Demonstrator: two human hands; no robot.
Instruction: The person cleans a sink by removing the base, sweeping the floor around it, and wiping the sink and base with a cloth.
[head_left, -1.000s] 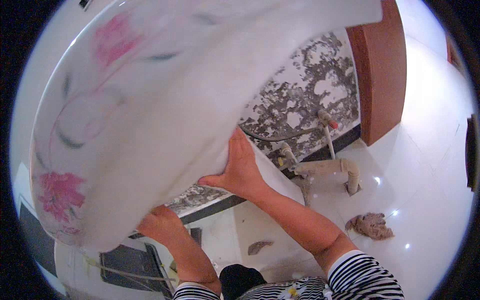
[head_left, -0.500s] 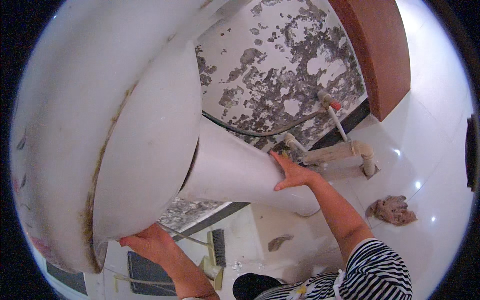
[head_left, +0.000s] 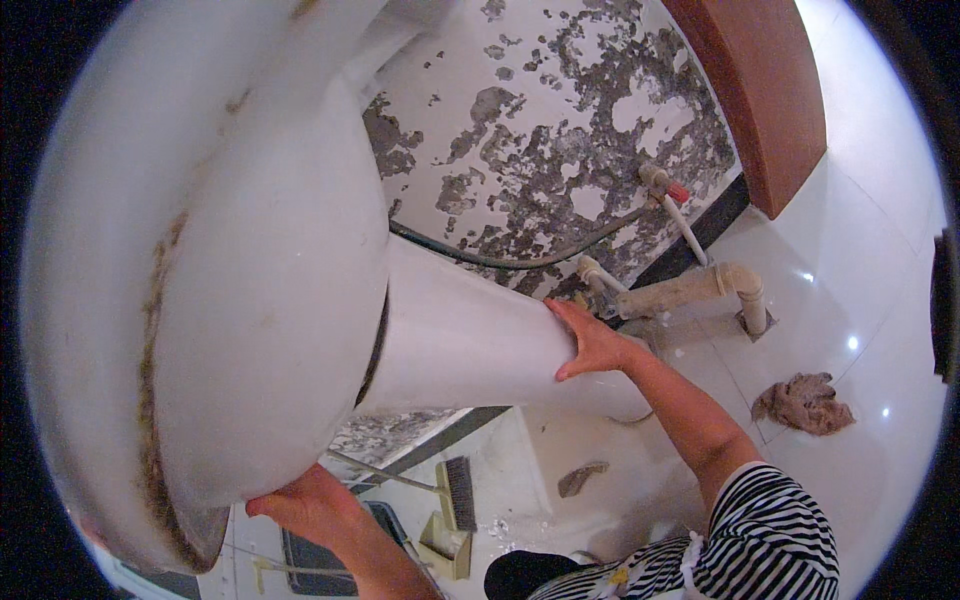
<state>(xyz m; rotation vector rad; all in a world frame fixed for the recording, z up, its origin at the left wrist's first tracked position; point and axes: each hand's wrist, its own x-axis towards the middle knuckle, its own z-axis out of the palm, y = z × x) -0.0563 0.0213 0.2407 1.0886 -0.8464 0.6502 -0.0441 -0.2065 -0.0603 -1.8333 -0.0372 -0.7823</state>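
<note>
A white washbasin (head_left: 265, 300) with a grimy brown seam fills the left side of the head view. From its underside a white sink pedestal (head_left: 465, 340) runs down to the right, and a dark gap shows at the joint. My left hand (head_left: 312, 510) grips the basin's lower edge; some of its fingers are hidden behind it. Around the lower part of the pedestal my right hand (head_left: 597, 345) is clasped, thumb on the near side and fingers across the top.
Beyond the pedestal is a peeling wall (head_left: 540, 130) with a red-handled valve (head_left: 677, 191) and a dark hose (head_left: 520, 264). A beige drain pipe (head_left: 680, 295) enters the tiled floor. A brown rag (head_left: 803, 404), a broom (head_left: 458, 493) and a dustpan (head_left: 443, 545) lie nearby.
The basin has tilted slightly and shows more of its underside, its lower end a bit farther down. The surroundings have shifted slightly right in view. Both hands keep their hold.
</note>
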